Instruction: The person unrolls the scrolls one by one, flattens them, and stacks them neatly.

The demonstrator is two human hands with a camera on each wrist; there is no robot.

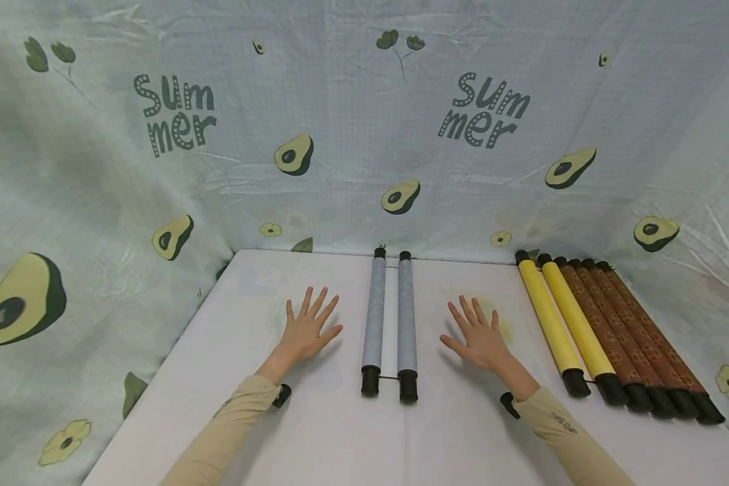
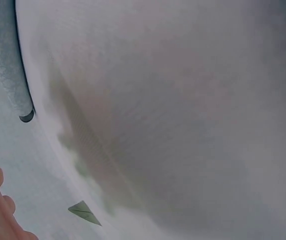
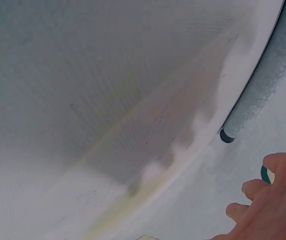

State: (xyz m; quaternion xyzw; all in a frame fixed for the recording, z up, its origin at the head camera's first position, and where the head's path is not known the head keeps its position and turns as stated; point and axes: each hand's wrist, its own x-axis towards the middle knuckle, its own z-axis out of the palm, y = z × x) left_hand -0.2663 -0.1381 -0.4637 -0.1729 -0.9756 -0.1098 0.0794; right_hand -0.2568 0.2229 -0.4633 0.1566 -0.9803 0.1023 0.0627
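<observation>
My left hand has its fingers spread, palm down, over the left part of the white table, holding nothing. Likewise spread and holding nothing, my right hand is over the table's right half. Shadows fall on the cloth beneath both. Between the hands lie two grey-blue rolled scrolls, side by side with black end caps and thin cords joining their ends. Neither hand touches them. The left wrist view shows part of one grey scroll past the fingers; the right wrist view also shows a grey scroll.
Right of my right hand lie two yellow scrolls with black caps. Beside them several brown patterned scrolls lie in a row along the table's right side. A printed avocado curtain hangs behind and at both sides of the white table.
</observation>
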